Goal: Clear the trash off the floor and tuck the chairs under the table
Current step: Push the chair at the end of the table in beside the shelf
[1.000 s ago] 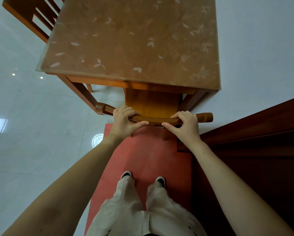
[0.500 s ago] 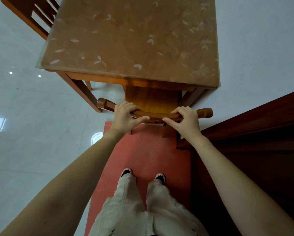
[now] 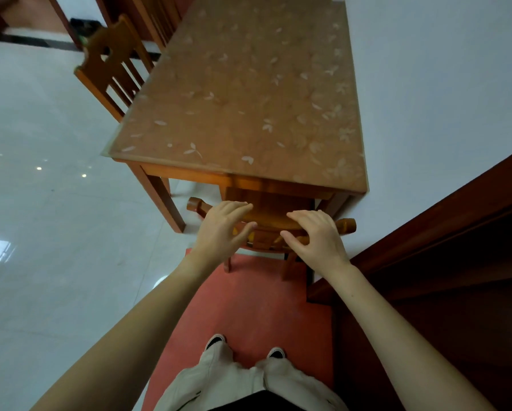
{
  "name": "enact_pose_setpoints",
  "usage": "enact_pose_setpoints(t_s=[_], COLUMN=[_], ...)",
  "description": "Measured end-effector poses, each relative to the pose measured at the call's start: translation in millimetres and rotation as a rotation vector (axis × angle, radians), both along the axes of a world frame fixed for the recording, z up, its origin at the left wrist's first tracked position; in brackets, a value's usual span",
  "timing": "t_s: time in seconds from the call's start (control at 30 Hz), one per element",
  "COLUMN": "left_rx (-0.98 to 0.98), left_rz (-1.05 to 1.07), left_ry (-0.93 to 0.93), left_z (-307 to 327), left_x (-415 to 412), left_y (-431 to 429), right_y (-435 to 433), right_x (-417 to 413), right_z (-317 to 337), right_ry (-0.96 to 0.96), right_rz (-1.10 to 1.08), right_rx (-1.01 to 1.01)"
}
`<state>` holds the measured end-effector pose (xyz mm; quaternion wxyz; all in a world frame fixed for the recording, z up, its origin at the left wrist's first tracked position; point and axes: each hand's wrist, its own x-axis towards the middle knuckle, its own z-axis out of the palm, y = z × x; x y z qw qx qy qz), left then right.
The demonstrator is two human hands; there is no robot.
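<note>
While both hands hover at 12 o'clock | left hand [image 3: 223,229] fingers spread wide, right hand [image 3: 317,237] fingers loose over near chair's top rail [image 3: 345,225] | seat under desk [image 3: 248,108] | second chair [image 3: 112,66] at 10 o'clock

There is one view, from a wide-angle camera on the person's head. It looks forward and steeply down, so both forearms run up from the bottom edge to the hands [image 3: 272,232] at mid-frame, and the person's shoes [image 3: 245,347] show almost straight below. The tabletop [image 3: 248,99] stretches away from the camera toward the top edge, close in front. The wide lens bends straight lines near the frame edges. White floor [image 3: 41,247] fills the left side, and dark wooden furniture [image 3: 441,262] crowds the right.
</note>
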<state>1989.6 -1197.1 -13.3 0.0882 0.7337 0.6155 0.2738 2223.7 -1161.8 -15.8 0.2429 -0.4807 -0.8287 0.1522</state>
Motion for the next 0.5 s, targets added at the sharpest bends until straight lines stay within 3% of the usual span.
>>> enact_pose_setpoints(t_s=[0.17,0.5], left_rx=[0.014,-0.252], left_rz=[0.092,0.496], left_ry=[0.088,0.047], left_z=[11,-20], left_x=[3,-9], left_y=[-56,-216], right_y=[-40,-129], right_x=[-10,-51], right_z=[11,-22], right_ry=[-0.021,-0.116], right_rz=[0.100,0.393], right_rx=[0.097,-0.070])
